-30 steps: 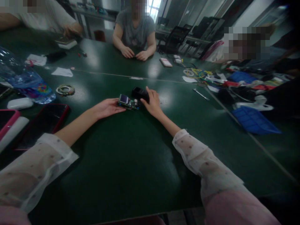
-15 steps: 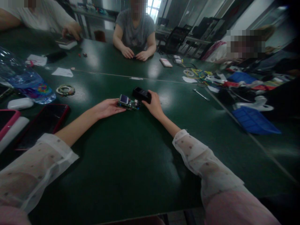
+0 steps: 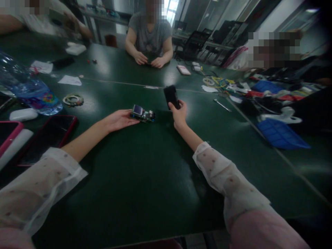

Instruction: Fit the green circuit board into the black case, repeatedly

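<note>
Along the near edge of the green table [image 3: 145,176], a broad bare stretch, open between both forearms. At left, beside the sleeve, a red-edged phone [image 3: 49,138], then a pink-edged phone [image 3: 9,134] at the picture's side. Out right, past open tabletop, a blue tray [image 3: 282,135] by the slanting seam.

In the left hand [image 3: 118,121], fingers closed on one end of a circuit board [image 3: 142,113], screen up; cannot tell whether touching the table. In the right hand [image 3: 180,116], fingers wrapped round a black case [image 3: 170,96], tilted upward, apart from the board's free end.

Well left, a bottle [image 3: 36,93] and a coiled ring [image 3: 73,100]; well right, a wrench [image 3: 222,105]. Beyond, cables [image 3: 223,81] crowding the right; at the far edge, a seated person [image 3: 150,38].
</note>
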`<act>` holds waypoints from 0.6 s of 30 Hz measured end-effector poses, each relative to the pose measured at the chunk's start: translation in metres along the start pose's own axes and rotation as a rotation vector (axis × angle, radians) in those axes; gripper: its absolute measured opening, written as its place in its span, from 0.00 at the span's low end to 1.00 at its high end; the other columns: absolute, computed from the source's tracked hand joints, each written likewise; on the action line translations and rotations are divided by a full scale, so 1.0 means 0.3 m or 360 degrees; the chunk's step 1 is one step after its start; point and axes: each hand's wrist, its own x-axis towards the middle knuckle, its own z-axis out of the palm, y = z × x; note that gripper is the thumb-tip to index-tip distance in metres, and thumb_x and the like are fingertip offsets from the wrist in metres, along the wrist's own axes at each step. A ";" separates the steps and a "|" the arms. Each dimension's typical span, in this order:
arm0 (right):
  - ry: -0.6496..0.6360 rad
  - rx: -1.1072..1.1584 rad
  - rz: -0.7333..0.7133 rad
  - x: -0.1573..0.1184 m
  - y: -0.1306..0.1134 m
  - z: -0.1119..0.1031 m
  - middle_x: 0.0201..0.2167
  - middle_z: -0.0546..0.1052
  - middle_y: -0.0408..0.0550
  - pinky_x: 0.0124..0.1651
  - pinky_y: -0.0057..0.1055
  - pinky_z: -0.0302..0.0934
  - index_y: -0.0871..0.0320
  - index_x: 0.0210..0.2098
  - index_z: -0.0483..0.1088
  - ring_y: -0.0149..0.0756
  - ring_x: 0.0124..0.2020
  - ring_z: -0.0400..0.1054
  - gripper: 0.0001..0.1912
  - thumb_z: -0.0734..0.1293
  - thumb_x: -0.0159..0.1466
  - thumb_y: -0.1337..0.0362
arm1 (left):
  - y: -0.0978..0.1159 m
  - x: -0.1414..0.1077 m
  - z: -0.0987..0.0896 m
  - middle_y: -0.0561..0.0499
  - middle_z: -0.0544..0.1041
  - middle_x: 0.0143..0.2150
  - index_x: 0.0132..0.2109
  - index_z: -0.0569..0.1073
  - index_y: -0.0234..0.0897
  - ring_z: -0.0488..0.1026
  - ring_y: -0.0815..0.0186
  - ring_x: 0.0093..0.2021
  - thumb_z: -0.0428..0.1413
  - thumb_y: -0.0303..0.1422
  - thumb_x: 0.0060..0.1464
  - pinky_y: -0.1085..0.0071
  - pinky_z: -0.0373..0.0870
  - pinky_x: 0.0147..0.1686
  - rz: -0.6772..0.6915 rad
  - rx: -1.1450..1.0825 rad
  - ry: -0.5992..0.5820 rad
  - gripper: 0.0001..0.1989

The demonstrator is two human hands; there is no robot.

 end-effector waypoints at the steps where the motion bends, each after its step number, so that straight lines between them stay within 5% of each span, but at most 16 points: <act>1: 0.0055 0.0063 0.0046 0.011 0.006 0.000 0.57 0.70 0.63 0.59 0.54 0.66 0.58 0.64 0.53 0.49 0.58 0.70 0.36 0.64 0.65 0.45 | 0.000 0.000 -0.002 0.37 0.80 0.51 0.58 0.71 0.25 0.79 0.54 0.54 0.50 0.19 0.60 0.55 0.66 0.65 -0.0003 -0.0005 -0.0006 0.19; 9: 0.0014 0.0048 -0.0223 0.046 -0.084 -0.036 0.56 0.69 0.61 0.59 0.59 0.65 0.55 0.68 0.48 0.54 0.58 0.69 0.39 0.61 0.67 0.40 | 0.001 0.002 -0.018 0.37 0.80 0.52 0.59 0.71 0.28 0.78 0.54 0.56 0.50 0.22 0.62 0.57 0.68 0.64 -0.0031 -0.0021 -0.0062 0.19; 13: -0.0274 -0.0145 -0.0510 -0.017 -0.199 -0.034 0.59 0.67 0.57 0.60 0.56 0.65 0.48 0.69 0.46 0.51 0.61 0.66 0.37 0.58 0.68 0.39 | 0.003 0.003 -0.012 0.38 0.81 0.51 0.58 0.72 0.29 0.79 0.56 0.54 0.50 0.23 0.63 0.59 0.68 0.64 -0.0041 -0.0016 -0.0029 0.18; 18: -0.0641 -0.0010 -0.0561 -0.099 -0.301 -0.021 0.58 0.69 0.54 0.59 0.49 0.67 0.50 0.63 0.55 0.49 0.59 0.67 0.35 0.66 0.64 0.41 | 0.006 0.002 -0.004 0.38 0.80 0.50 0.57 0.71 0.32 0.78 0.56 0.54 0.48 0.30 0.67 0.58 0.68 0.62 -0.0095 -0.0100 0.0048 0.15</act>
